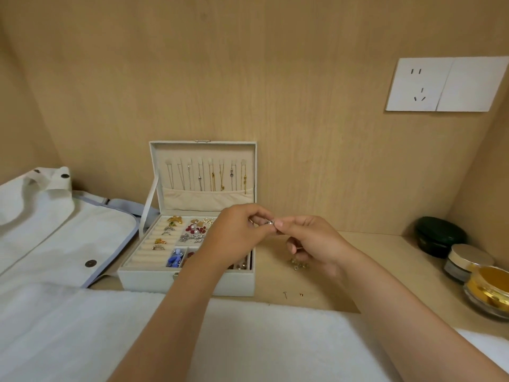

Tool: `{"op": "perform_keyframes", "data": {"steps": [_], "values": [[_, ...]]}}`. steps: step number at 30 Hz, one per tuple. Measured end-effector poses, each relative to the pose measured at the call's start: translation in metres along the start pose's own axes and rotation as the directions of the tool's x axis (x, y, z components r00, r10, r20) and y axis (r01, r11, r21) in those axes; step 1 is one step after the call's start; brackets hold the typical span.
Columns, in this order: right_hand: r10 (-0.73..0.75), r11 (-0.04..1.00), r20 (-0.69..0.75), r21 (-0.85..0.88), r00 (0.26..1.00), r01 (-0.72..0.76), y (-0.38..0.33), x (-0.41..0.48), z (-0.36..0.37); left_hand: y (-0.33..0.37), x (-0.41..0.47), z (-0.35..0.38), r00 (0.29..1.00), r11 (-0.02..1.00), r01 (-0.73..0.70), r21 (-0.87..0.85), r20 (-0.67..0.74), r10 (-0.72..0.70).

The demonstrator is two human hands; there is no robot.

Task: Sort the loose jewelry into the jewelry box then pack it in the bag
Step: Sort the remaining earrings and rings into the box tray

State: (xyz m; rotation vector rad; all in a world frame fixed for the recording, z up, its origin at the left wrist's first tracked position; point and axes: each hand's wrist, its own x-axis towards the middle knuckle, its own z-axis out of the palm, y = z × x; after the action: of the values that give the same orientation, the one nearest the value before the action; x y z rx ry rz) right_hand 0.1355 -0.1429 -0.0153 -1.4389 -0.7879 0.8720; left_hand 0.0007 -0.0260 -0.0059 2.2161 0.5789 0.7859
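Note:
The white jewelry box point(154, 277) stands open on the wooden shelf, with necklaces hanging in its raised lid point(203, 172) and rings, brooches and beads in its tray. My left hand point(234, 235) and my right hand point(311, 241) meet above the box's right edge, both pinching one small silver piece of jewelry point(270, 222). A little heap of loose jewelry point(298, 264) lies on the shelf under my right hand. A small pin point(285, 294) and a tiny gold stud point(301, 294) lie nearer the front. The white bag point(55, 232) lies flat to the left.
A white towel point(82, 334) covers the front. At the right stand a dark green case point(439, 235), a gold-lidded jar point(466, 261) and a glass jar with gold contents point(489, 292). A wall socket point(446, 84) sits on the wooden back panel.

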Motion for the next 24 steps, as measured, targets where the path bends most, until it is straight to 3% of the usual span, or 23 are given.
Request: {"op": "perform_keyframes", "data": {"steps": [10,19,24], "values": [[-0.124,0.952,0.104,-0.267,0.987,0.147,-0.033,0.026,0.068,-0.043,-0.010,-0.080,0.985,0.998,0.045,-0.031,-0.163,-0.050],[-0.036,0.788,0.292,-0.580,0.956,0.207,-0.021,0.036,0.087,-0.079,-0.028,-0.088,0.992,0.997,0.051,-0.059,-0.110,-0.058],[-0.045,0.653,0.343,-0.700,0.938,0.288,-0.024,0.035,0.084,-0.083,-0.028,-0.101,0.981,0.995,0.039,-0.089,-0.186,-0.055]]}}
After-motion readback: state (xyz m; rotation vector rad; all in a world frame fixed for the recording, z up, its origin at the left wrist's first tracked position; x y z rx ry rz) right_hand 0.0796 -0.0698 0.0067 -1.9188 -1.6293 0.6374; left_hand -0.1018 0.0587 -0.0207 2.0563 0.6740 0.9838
